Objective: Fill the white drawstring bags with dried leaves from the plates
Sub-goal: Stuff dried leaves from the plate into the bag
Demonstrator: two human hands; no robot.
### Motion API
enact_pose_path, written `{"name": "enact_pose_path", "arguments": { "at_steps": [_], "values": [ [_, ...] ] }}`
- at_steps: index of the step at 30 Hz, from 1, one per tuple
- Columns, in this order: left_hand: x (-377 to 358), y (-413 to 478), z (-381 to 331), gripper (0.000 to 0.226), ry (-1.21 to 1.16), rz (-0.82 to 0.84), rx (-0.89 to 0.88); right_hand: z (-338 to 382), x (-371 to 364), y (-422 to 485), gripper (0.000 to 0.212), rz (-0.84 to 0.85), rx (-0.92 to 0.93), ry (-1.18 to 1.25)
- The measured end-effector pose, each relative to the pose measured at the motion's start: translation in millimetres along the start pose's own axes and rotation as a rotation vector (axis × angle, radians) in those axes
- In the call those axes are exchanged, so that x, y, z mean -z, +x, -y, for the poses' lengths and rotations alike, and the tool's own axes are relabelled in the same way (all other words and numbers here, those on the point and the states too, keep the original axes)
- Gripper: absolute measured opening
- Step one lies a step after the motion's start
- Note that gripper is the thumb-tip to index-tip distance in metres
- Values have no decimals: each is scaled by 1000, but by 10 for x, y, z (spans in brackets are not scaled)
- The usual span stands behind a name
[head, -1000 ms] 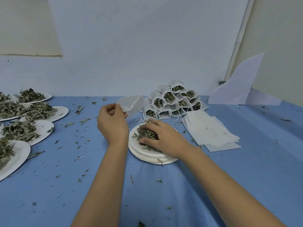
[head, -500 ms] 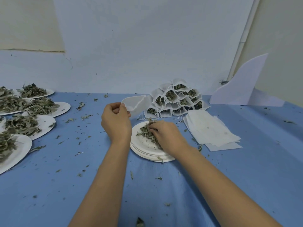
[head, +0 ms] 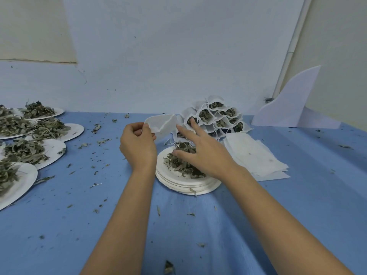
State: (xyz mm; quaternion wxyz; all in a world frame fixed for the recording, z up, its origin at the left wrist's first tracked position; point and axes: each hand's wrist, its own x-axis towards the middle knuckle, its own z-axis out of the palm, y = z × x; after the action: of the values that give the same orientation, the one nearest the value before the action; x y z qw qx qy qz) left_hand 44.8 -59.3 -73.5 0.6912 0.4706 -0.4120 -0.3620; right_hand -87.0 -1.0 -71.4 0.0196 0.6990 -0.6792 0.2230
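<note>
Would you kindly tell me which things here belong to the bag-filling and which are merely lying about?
Job: left hand holding an open bag; right hand at the dried leaves on the plate stack; loaded plates; empty bags; filled bags.
Lying about: white board; leaf crumbs on the blue cloth.

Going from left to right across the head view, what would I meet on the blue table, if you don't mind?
First the plates heaped with leaves → left hand pinching an empty bag → right hand → pile of flat bags → white board at the wall.
</note>
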Motion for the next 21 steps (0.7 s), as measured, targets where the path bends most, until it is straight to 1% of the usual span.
{"name": "enact_pose_path", "arguments": {
  "at_steps": [2, 4, 6, 9, 14, 17, 21],
  "values": [
    [0, -2, 2, 4, 1, 2, 2, -16, 55, 2, 56, 22, 15, 12],
    [-6, -12, 5, 4, 7, 8, 4, -22, 86, -3, 48, 90, 36, 9],
    [-10, -19, 13, 4, 13, 16, 2, -11, 85, -3, 41, 160, 43, -54],
    [-12, -19, 17, 4, 19, 22, 0, -6, 40, 13, 37, 193, 13, -84],
    [-13, -35, 16, 4, 34, 31, 4, -28, -62, 6, 32, 104, -28, -13],
    [-22, -48, 9, 6, 46, 39, -3, -27, -106, 0, 33, 52, -49, 20],
    [-32, -61, 6, 7, 66, 63, -30, -49, -69, 6, 29, -63, -65, 153]
  ]
}}
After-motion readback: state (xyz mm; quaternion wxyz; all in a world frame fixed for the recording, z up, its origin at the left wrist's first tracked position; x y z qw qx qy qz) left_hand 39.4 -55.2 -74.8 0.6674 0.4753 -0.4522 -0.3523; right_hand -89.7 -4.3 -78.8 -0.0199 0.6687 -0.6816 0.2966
